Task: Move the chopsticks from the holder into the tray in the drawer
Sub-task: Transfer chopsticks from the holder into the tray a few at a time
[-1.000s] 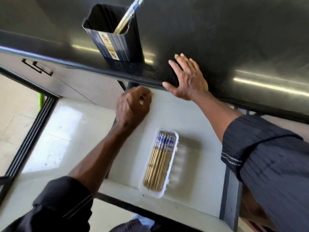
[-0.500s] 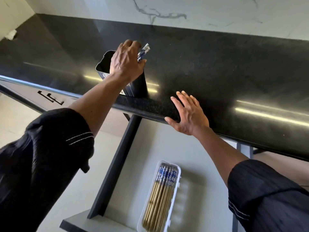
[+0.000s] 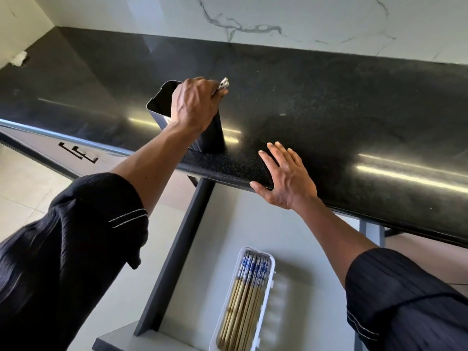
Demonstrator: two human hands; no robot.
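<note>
A black holder (image 3: 162, 107) stands near the front edge of the dark counter (image 3: 329, 102). My left hand (image 3: 195, 105) is over its mouth, fingers closed on chopsticks (image 3: 224, 83) whose blue-and-white ends stick out past my fingers. Below, the pale drawer (image 3: 228, 224) is pulled out, and a white tray (image 3: 268, 287) in it holds several bamboo chopsticks (image 3: 245, 297) lying side by side. My right hand (image 3: 285, 178) rests flat on the counter's front edge with its fingers spread, holding nothing.
A white marble backsplash (image 3: 278, 19) runs behind the counter. At left there are a closed cabinet front with black handles (image 3: 78, 153) and a tiled floor (image 3: 22, 188). The drawer's dark side wall (image 3: 177, 254) stands left of the tray.
My left hand rose from the drawer to the holder and closed on the chopsticks in it. The view tilted up. My right hand stayed on the counter edge.
</note>
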